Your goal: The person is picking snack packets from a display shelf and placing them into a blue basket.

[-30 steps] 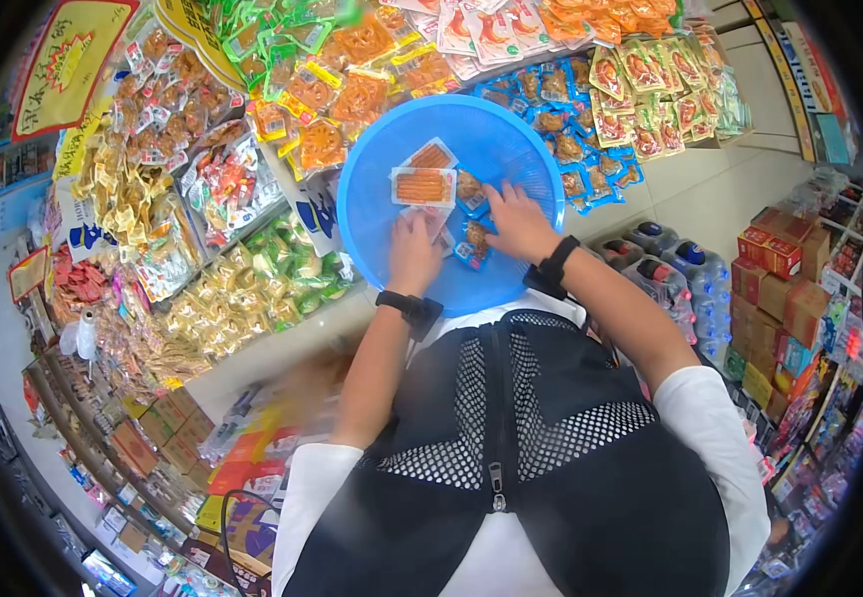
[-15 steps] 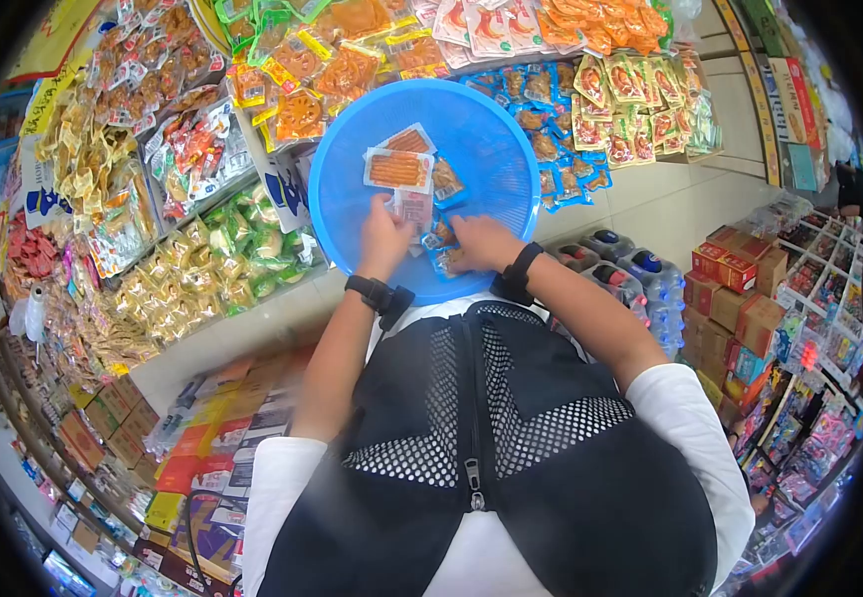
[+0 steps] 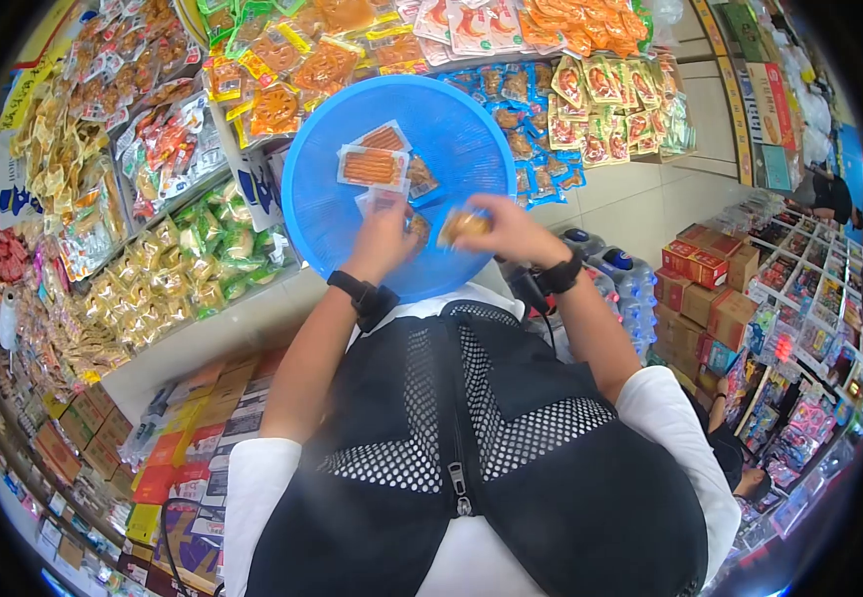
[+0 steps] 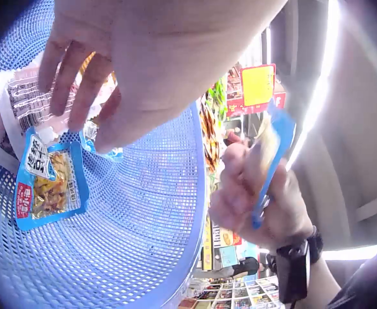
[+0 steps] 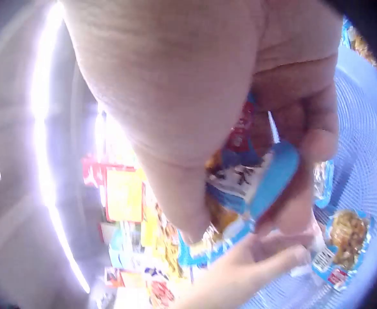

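Packet (image 3: 456, 229) over basket (image 3: 476, 144), gripped by right hand (image 3: 507, 235), seems light, pliable: pinch its edge (image 4: 282, 132); left hand (image 3: 382, 245) inside, relaxed

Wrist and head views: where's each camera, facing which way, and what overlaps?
Head: worn on the head, facing forward and down at the blue basket; left hand, right hand, arms and black vest show.
Left wrist: worn there, facing past the left hand into the basket; the right hand shows beyond.
Right wrist: worn there, facing past the right hand toward the basket; part of the left hand shows below.
Both wrist views share the basket and the blue-edged packet the right hand grips.
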{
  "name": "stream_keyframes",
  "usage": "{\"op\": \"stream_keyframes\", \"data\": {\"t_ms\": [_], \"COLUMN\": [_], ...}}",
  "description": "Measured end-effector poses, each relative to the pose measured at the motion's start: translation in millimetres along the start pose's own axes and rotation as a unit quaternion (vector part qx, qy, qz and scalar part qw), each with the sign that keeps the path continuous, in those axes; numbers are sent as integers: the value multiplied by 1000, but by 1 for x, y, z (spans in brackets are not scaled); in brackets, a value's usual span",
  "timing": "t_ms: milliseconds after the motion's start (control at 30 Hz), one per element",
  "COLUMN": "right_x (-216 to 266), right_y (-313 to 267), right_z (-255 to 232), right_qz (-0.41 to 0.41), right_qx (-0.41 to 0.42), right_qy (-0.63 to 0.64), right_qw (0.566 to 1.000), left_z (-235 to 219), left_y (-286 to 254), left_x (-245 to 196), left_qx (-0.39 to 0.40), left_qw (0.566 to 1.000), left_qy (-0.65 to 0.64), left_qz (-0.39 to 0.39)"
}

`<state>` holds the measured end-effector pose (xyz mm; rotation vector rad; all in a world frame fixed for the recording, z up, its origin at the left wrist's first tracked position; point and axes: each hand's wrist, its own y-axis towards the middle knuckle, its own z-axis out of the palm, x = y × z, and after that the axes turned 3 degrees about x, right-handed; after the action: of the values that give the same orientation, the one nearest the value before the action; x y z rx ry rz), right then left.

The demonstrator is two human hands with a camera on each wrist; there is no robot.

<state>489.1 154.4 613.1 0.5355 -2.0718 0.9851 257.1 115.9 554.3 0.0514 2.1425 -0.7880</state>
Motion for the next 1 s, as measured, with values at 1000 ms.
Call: {"op": "stream_keyframes", "data": {"t_ms": [1000], "right_x": [-125], "right_y": [32], "right_z": [-98], "right_qz": [128], "right_qx": [-276], "right_qy": [480], "right_qw": [823], "left_z": [45], "left_y": [20], "left_x": [-12], "left_qx": [-77], "left_qw": [980], "left_qy": [-177], "left_qz": [-43]}}
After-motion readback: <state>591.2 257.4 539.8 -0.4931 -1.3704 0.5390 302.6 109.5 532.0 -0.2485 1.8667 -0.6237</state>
